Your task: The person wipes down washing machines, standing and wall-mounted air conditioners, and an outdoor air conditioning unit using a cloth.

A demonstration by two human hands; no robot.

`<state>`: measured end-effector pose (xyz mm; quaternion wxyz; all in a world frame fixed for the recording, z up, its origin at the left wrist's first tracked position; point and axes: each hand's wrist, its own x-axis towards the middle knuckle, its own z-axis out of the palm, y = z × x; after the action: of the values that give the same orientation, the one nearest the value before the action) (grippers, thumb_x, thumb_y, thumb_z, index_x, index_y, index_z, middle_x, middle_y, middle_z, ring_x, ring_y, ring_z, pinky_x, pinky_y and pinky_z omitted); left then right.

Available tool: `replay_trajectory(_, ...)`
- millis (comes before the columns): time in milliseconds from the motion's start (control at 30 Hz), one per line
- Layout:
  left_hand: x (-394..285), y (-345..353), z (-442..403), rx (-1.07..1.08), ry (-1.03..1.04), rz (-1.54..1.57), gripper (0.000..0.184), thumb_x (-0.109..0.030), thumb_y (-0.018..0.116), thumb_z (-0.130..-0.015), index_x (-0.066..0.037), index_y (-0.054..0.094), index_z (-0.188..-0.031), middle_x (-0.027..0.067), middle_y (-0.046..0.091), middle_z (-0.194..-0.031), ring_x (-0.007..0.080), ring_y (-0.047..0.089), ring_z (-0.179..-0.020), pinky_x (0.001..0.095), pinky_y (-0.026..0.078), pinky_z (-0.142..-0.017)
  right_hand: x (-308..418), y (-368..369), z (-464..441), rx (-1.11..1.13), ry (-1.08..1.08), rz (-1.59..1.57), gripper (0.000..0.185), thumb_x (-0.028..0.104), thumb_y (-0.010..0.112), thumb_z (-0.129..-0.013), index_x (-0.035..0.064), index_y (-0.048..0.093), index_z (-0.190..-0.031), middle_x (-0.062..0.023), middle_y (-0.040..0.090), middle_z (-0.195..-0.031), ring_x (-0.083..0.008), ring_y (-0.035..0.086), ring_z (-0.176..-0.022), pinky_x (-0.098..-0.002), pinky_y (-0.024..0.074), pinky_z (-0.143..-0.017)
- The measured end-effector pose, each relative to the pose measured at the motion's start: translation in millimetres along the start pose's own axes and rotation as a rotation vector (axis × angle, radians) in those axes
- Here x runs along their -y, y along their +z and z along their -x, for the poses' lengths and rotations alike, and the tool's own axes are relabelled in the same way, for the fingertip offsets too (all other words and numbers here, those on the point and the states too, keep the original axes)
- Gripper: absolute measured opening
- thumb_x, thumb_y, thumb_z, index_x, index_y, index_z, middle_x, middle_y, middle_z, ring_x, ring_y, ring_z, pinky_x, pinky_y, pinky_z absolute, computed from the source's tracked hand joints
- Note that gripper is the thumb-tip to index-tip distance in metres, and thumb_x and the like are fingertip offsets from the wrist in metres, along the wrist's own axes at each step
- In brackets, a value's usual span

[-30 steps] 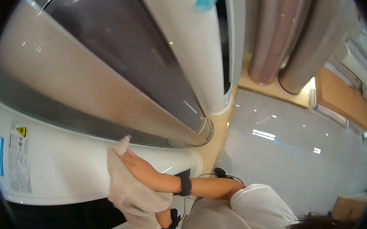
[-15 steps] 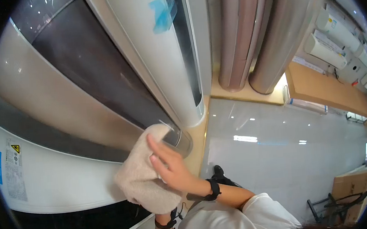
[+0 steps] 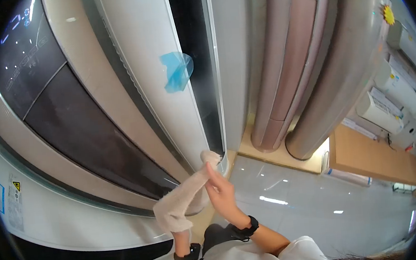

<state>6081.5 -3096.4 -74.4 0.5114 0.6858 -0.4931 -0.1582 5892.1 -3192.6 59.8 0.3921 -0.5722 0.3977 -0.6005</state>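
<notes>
A beige cloth [image 3: 180, 205] is stretched between my hands. My right hand [image 3: 220, 192] pinches its upper edge near the foot of a white standing unit [image 3: 149, 61] with a black strip. The cloth covers most of my left hand [image 3: 181, 237], so its fingers are hidden; only the part by the wrist shows. Left of the cloth is the lower end of a unit with a dark glossy front [image 3: 90, 124] and beige sides. Blue translucent film [image 3: 176, 72] clings to the white unit's front.
A pink column unit [image 3: 286, 65] and a grey-brown one [image 3: 340, 66] stand on a low wooden ledge [image 3: 298, 160] at the right. Beyond are a wooden counter [image 3: 371, 156] and wall-mounted white units [image 3: 380, 111]. Shiny grey floor [image 3: 283, 212] lies below. A labelled white unit [image 3: 79, 228] is at lower left.
My right hand and the cloth have moved from the dark-fronted unit's base to the white unit's foot. The cloth is now drawn out longer. The view has shifted, showing more of the units' upper parts.
</notes>
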Motion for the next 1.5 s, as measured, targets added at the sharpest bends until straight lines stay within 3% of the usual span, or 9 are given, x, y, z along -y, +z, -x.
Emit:
replay_trajectory(100,-17,36,-42,-0.063,0.051,0.027,0.057,-0.024,0.071,-0.094,-0.002,0.05,-0.142,0.0165,0.053,-0.144,0.0297,0.047,-0.135,0.0418,0.034,-0.116,-13,-27,-21,0.003,-0.074,0.113,0.056,-0.004,0.061,-0.093,0.0099,0.054,-0.147,-0.0176,0.063,-0.14,-0.0218,0.067,-0.117,-0.0312,0.0496,-0.099)
replay_trajectory(400,-54,143,-197,-0.213,0.177,0.065,0.057,-0.025,0.061,-0.102,0.001,0.04,-0.148,0.0177,0.046,-0.15,0.0317,0.046,-0.137,0.0417,0.034,-0.116,-23,-56,-139,0.082,-0.163,-0.042,0.046,-0.001,0.06,-0.096,0.0068,0.06,-0.141,-0.0183,0.066,-0.134,-0.0228,0.065,-0.12,-0.0303,0.0482,-0.099)
replay_trajectory(667,-77,263,-205,0.177,0.118,0.255,0.061,-0.031,0.056,-0.104,0.002,0.037,-0.152,0.0187,0.043,-0.154,0.0314,0.042,-0.142,0.042,0.032,-0.119,-93,-66,-214,0.177,-0.104,0.004,0.054,-0.004,0.055,-0.092,0.0089,0.056,-0.144,-0.0198,0.066,-0.132,-0.0292,0.065,-0.12,-0.0318,0.0479,-0.101)
replay_trajectory(900,-170,323,-210,0.357,0.299,0.295,0.071,-0.024,0.058,-0.099,0.008,0.027,-0.156,0.0234,0.03,-0.161,0.0346,0.029,-0.15,0.0428,0.022,-0.123,-129,-170,-234,-0.139,0.173,-0.028,0.049,-0.005,0.049,-0.095,0.0059,0.058,-0.142,-0.0159,0.063,-0.14,-0.0195,0.061,-0.124,-0.0316,0.0451,-0.106)
replay_trajectory(1033,-175,365,-241,0.382,0.574,0.085,0.07,-0.002,0.066,-0.085,0.009,0.037,-0.148,0.0262,0.049,-0.142,0.0438,0.041,-0.137,0.0477,0.029,-0.118,-115,-223,-251,-0.335,0.124,0.061,0.049,-0.009,0.048,-0.096,0.0045,0.059,-0.142,-0.0146,0.066,-0.136,-0.017,0.063,-0.117,-0.0289,0.0472,-0.1)
replay_trajectory(1067,-177,376,-247,0.417,0.607,0.131,0.055,-0.007,0.059,-0.096,0.008,0.039,-0.145,0.0236,0.046,-0.145,0.0373,0.045,-0.135,0.0441,0.031,-0.117,-108,-234,-253,-0.373,0.119,0.124,0.049,-0.009,0.048,-0.096,0.0046,0.059,-0.142,-0.0149,0.066,-0.135,-0.0166,0.063,-0.117,-0.0284,0.0475,-0.099)
replay_trajectory(1233,-215,456,-250,0.686,0.198,0.318,0.047,-0.01,0.05,-0.104,0.007,0.033,-0.145,0.0247,0.044,-0.144,0.0346,0.044,-0.134,0.0432,0.029,-0.116,-86,-303,-278,-0.633,-0.044,0.277,0.048,-0.009,0.051,-0.097,0.0029,0.058,-0.142,-0.014,0.069,-0.125,-0.014,0.062,-0.107,-0.0248,0.0466,-0.094)
replay_trajectory(1400,-333,554,-245,0.614,0.26,0.714,0.073,-0.014,0.047,-0.106,0.0,0.002,-0.162,0.0234,0.011,-0.168,0.0337,0.015,-0.155,0.0441,0.011,-0.125,-80,-382,-327,-0.583,-0.088,0.253,0.05,-0.008,0.052,-0.096,0.002,0.055,-0.144,-0.0105,0.068,-0.112,-0.0147,0.06,-0.097,-0.0231,0.0443,-0.088)
replay_trajectory(1500,-406,607,-266,0.521,0.529,0.749,0.08,-0.018,0.046,-0.107,-0.005,-0.01,-0.162,0.0212,-0.002,-0.17,0.0335,0.004,-0.157,0.0463,0.007,-0.126,-80,-428,-366,-0.591,-0.192,0.255,0.055,-0.008,0.05,-0.095,0.004,0.051,-0.148,-0.0138,0.067,-0.113,-0.0191,0.06,-0.094,-0.0256,0.0453,-0.085)
